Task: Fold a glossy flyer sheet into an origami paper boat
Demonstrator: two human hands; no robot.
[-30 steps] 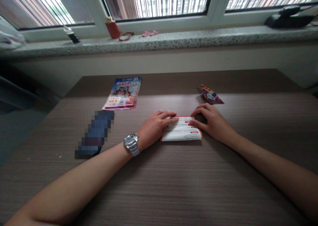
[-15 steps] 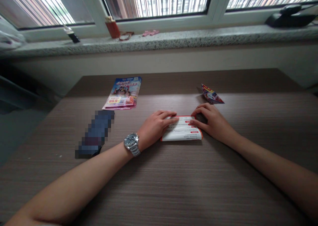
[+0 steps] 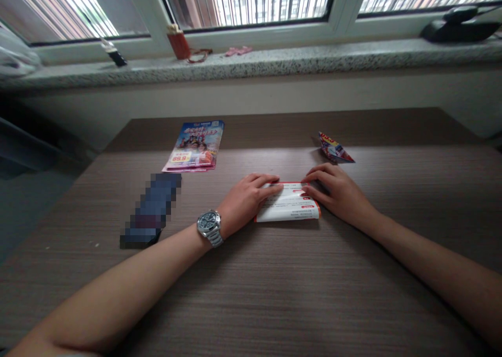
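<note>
Between the two hands, near the middle of the wood-grained surface (image 3: 266, 284), lies a white printed sheet (image 3: 289, 209) with red edging. The left hand (image 3: 246, 199) covers its left part, palm down, fingers stretched out and not closed around anything. The right hand (image 3: 333, 191) is at its upper right corner, fingers bent and thumb tip over the paper; whether they pinch it, I cannot tell. The sheet's near edge, toward the wearer, is uncovered. Just beyond the right hand sits a folded colourful paper (image 3: 334, 149). Farther left is a stack of leaflets (image 3: 197, 144), with a pixelated dark object (image 3: 153, 209) nearer the wearer.
</note>
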